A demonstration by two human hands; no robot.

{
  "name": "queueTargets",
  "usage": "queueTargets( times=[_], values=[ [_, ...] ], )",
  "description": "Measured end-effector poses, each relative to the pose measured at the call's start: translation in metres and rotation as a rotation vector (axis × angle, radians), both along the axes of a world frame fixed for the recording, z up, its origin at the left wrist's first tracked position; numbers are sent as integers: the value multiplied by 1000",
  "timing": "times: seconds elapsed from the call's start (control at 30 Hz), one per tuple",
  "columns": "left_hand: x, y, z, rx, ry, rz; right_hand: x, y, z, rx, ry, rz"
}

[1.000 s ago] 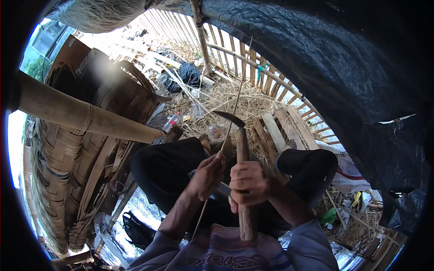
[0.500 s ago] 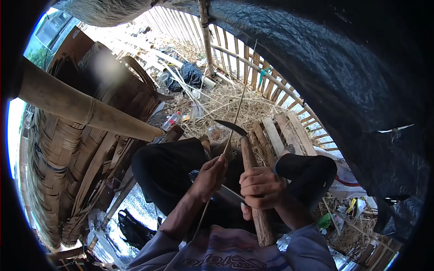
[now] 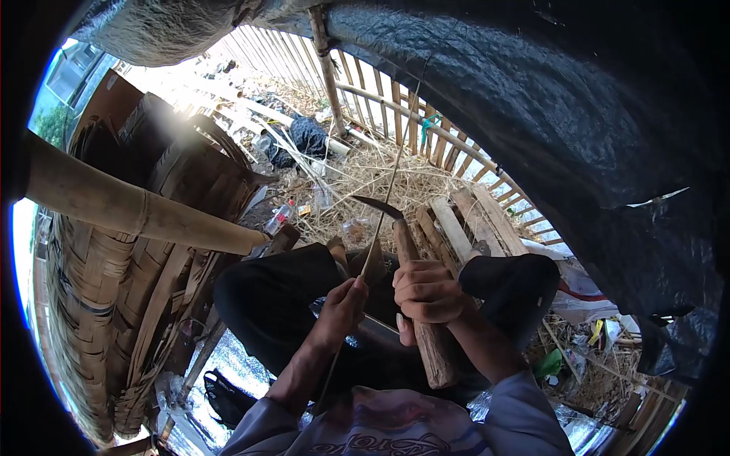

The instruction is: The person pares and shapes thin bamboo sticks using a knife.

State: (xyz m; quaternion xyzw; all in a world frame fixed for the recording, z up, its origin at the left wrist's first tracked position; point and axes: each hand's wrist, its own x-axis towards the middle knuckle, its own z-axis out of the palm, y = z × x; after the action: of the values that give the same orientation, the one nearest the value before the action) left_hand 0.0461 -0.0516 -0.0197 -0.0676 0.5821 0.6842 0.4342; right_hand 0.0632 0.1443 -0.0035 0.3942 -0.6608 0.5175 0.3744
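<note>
Lettering on the shirt, no word legible
Looping script point(image 3: 388, 444) runs across the front of the person's shirt point(image 3: 403, 414) at the lower edge of the view — partly cut off, its letters too unclear to read. The bottle point(image 3: 280, 217) on the ground shows red — any print there is too small to tell.

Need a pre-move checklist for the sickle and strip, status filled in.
1. Right hand closed round the sickle's handle: ok.
2. Left hand gripping the strip: ok.
3. Left hand apart from the blade: ok, it grips the strip lower down, nearer the body.
4. Blade touching the strip: cannot tell; they cross in view, but contact is too fine to see.
5. Edge sharp: cannot tell, too small to judge.
6. Knees apart from the blade: ok, one to each side.
</note>
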Motion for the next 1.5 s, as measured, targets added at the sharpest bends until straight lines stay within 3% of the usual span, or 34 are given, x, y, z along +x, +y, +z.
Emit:
queueTargets(
  times=[0.1,0.27,0.47,0.6,1.03,1.3,1.5],
  values=[
    [6,-2,-3,-35,76,-65,-11,12,-3,100,48,-97],
    [9,1,-12,-68,143,-48,-11,21,2,2,-42,-169],
    [3,1,-20,-95,205,34,21,-9,9,90,-29,108],
    [5,2,-31,-125,276,42,27,-17,7,92,-38,135],
    [11,4,-26,-135,196,-37,-1,10,-5,20,-43,-80],
    [4,2,-7,-28,-59,19,21,6,8,-73,-76,131],
    [7,0,-11,-8,5,-15,12,14,6,-44,-53,45]
  ],
)
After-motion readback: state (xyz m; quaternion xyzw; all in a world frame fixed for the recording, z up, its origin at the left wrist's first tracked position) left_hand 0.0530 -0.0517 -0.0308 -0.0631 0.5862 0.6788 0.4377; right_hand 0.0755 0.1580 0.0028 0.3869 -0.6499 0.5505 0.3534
